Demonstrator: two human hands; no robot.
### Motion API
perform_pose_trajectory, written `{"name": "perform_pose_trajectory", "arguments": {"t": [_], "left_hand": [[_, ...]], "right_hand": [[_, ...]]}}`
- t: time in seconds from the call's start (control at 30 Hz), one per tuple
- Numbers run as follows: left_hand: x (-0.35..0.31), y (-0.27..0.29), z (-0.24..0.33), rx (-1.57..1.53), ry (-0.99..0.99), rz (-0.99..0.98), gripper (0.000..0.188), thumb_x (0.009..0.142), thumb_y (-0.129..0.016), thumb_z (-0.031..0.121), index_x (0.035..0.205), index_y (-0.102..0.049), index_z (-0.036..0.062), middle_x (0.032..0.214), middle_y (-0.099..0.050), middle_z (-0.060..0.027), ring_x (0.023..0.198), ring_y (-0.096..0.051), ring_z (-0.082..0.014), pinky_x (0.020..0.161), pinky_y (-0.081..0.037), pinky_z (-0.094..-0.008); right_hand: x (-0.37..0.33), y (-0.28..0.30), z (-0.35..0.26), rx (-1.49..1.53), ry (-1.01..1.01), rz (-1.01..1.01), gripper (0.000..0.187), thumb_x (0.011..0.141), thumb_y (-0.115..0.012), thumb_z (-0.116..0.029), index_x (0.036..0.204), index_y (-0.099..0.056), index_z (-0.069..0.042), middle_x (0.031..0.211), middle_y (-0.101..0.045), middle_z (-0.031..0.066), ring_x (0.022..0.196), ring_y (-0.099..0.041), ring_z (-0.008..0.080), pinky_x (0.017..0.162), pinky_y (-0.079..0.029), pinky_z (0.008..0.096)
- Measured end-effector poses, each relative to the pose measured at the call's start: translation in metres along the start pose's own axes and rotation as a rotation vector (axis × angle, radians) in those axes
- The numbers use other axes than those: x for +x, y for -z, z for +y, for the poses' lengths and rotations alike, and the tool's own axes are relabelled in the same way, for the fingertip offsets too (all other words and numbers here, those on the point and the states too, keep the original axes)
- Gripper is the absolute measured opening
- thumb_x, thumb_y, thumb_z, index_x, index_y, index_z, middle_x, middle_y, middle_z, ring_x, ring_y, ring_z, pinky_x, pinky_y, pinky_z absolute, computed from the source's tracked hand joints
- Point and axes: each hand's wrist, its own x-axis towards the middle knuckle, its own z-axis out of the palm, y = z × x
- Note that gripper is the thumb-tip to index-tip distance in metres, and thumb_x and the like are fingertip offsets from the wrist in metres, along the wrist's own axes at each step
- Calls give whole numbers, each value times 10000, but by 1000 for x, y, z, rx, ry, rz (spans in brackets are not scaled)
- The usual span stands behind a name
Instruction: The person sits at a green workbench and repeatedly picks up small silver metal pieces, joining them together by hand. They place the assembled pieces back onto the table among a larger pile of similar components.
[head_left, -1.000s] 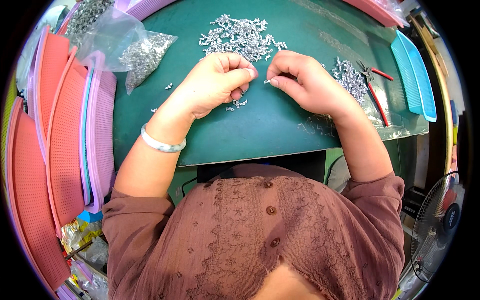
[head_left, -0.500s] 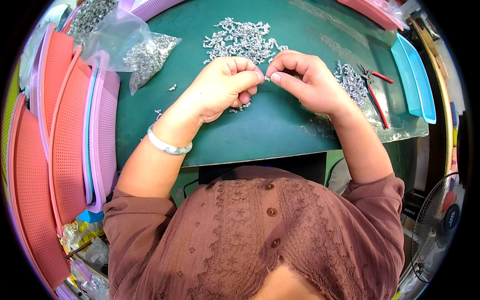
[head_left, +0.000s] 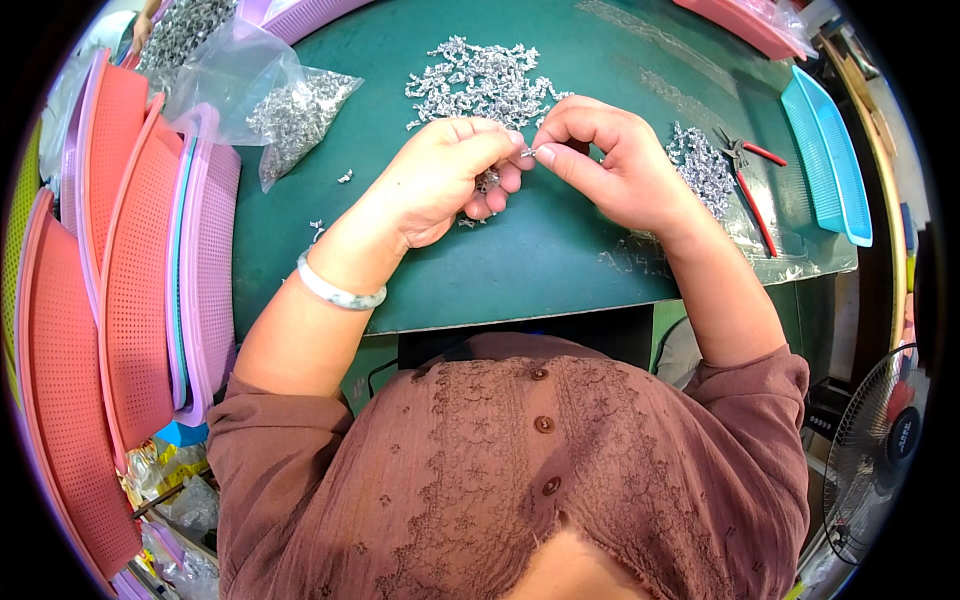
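Between my fingertips is a small silver metal piece (head_left: 529, 153), too small to name more exactly. My right hand (head_left: 618, 165) pinches it between thumb and forefinger. My left hand (head_left: 450, 175), with a pale bangle on its wrist, is curled around several more silver metal pieces (head_left: 487, 181) in its palm; its thumb and forefinger are close to the pinched piece. Just beyond both hands lies a heap of similar pieces (head_left: 485, 82) on the green tabletop (head_left: 540, 260). A smaller pile of silver pieces (head_left: 703, 168) lies to the right of my right hand.
Red-handled pliers (head_left: 757, 205) lie beside the smaller pile, near a blue plastic basket (head_left: 828, 160). At the left, a clear bag of metal pieces (head_left: 303, 118) rests near stacked perforated baskets (head_left: 135, 290). A pink tray (head_left: 745, 25) is at the far right, a fan (head_left: 880, 440) lower right.
My left fingers have loosened and lowered slightly, so the metal pieces in the palm show more. The pinched piece shows more clearly between the hands. A person's arm has appeared at the far upper left.
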Motion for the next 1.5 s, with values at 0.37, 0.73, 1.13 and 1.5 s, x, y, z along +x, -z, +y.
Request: {"name": "perform_pose_trajectory", "arguments": {"t": [0.37,0.73,1.13,1.5], "left_hand": [[2,11,6,-85,-72,33,108,864,-526,150,829,-558,53,704,-542,-5,572,-485,-63,445,-364,-156],[5,21,6,-341,-162,-33,133,854,-483,92,944,-532,8,831,-554,-74,681,-529,-134,571,-471,-218],[-1,9,4,137,-88,24,85,848,-555,124,874,-584,48,691,-553,-2,552,-497,-61,458,-377,-162],[-4,5,5,249,-55,-36,103,850,-570,143,818,-586,46,653,-534,10,528,-479,-46,444,-361,-155]], "right_hand": [[2,-6,1,-75,71,-29,64,763,-610,-60,803,-588,-15,764,-551,84,682,-544,208,612,-443,294],[1,-24,-5,-309,303,-237,55,703,-614,-72,747,-582,-68,788,-514,75,774,-516,264,717,-431,360],[2,-3,-6,-182,114,-118,54,754,-567,-28,777,-521,-12,771,-523,119,753,-519,310,683,-429,362],[2,-3,-5,-159,139,-31,67,749,-567,-5,810,-539,-11,802,-538,117,762,-528,293,679,-433,346]]}}
